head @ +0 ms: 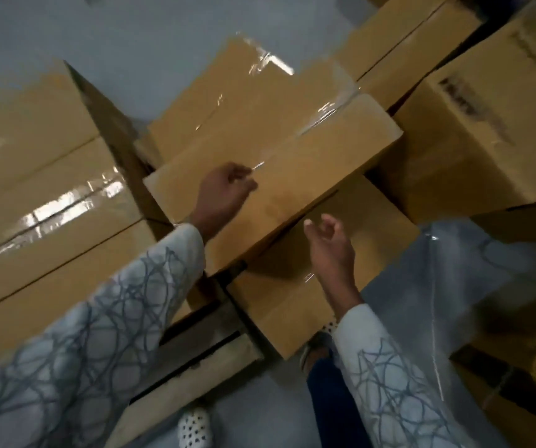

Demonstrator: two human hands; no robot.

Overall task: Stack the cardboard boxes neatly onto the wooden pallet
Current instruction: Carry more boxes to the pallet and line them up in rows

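Brown taped cardboard box (292, 176) lies skewed atop a second cardboard box (292, 295) on one wooden pallet (202, 360), its long axis running lower-left to upper-right. Further boxes (50, 205) surround it; count unclear. Left hand (224, 192) is on its top, fingers curled, grip undeterminable. Right hand (328, 244) is just beside it, fingers relaxed and apart.

A box (276, 150) sits at the centre of the frame, on top of a lower box (292, 295) that juts toward the bottom. A stack of boxes (43, 195) fills the left side. Another box (473, 140) stands at the right, with more boxes (415, 37) behind it in the upper right. The pallet (195, 350) shows at lower centre. The left hand (221, 195) lies on the top box; the right hand (328, 244) hangs over the lower box.
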